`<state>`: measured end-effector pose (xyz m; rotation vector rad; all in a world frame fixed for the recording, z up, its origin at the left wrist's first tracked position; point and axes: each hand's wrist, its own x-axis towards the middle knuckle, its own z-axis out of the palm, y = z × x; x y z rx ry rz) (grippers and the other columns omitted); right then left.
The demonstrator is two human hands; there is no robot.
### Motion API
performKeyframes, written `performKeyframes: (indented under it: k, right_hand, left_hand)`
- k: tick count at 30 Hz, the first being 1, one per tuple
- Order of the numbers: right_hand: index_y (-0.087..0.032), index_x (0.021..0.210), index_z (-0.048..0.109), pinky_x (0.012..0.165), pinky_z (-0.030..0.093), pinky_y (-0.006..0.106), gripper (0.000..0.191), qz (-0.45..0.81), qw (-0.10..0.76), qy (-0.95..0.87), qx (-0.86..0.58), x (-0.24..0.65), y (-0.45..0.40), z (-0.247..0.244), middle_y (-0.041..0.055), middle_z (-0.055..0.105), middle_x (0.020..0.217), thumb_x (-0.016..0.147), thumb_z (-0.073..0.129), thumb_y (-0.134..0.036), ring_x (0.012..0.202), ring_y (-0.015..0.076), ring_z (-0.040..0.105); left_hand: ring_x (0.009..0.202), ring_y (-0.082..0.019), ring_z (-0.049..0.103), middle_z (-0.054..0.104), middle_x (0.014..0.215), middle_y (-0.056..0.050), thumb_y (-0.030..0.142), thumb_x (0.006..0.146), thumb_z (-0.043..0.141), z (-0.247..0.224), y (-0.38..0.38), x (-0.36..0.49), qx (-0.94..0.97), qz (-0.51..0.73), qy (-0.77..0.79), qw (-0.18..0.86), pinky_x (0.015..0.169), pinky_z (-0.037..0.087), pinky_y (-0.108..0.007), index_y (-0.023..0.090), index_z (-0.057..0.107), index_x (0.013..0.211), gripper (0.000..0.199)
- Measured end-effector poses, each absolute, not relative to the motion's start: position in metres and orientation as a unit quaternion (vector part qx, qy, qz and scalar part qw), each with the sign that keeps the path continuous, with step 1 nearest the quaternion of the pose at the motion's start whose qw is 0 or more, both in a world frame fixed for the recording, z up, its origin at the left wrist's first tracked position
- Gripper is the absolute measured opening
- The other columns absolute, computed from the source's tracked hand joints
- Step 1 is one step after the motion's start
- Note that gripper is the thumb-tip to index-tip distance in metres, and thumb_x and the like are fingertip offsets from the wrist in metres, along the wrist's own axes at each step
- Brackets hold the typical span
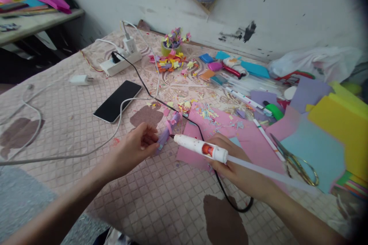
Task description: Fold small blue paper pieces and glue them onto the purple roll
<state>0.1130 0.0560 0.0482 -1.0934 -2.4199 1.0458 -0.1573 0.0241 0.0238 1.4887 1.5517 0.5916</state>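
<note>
My left hand (145, 140) pinches the lower end of a purple foam strip (164, 136), which carries small pink pieces near its upper end. In my right hand (227, 157) is a white glue gun (192, 144), with a long translucent glue stick coming out of its back and a black cord hanging below. The gun's dark nozzle points left and is at or very near the strip's right side; whether it touches is hard to tell. Pink foam sheets (189, 155) lie under and right of the gun, with tiny paper scraps on them.
A black phone (117, 100) and a white power strip (120, 63) are at the left, with cables crossing the table. Foam flowers (169, 62) lie at the back. Gold-handled scissors (296, 160), coloured sheets (319, 149) and a plastic bag (313, 61) are on the right.
</note>
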Motion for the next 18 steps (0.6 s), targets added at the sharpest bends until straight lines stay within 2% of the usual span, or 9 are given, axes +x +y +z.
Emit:
performKeyframes:
  k: [11,18]
  right_hand:
    - [-0.021,0.084,0.045,0.064,0.039,0.026,0.008,0.341,0.188,-0.836,-0.386,0.117,0.056,0.047,0.0006,0.049,0.08,0.087,0.048,-0.014,0.074,0.0155,0.049]
    - [-0.021,0.077,0.044,0.061,0.04,0.027,0.015,0.303,0.207,-0.826,-0.428,0.127,0.059,0.048,0.0,0.049,0.074,0.089,0.047,-0.03,0.066,0.0153,0.049]
  left_hand:
    - [0.086,-0.018,0.06,0.061,0.092,-0.005,0.033,0.083,0.05,0.027,0.024,-0.173,0.577,0.289,0.633,0.427,0.074,0.051,-0.035,0.017,0.051,0.093,0.02]
    - [0.086,-0.019,0.06,0.063,0.094,-0.005,0.034,0.081,0.052,0.031,0.021,-0.176,0.59,0.295,0.671,0.338,0.073,0.05,-0.034,0.018,0.054,0.094,0.021]
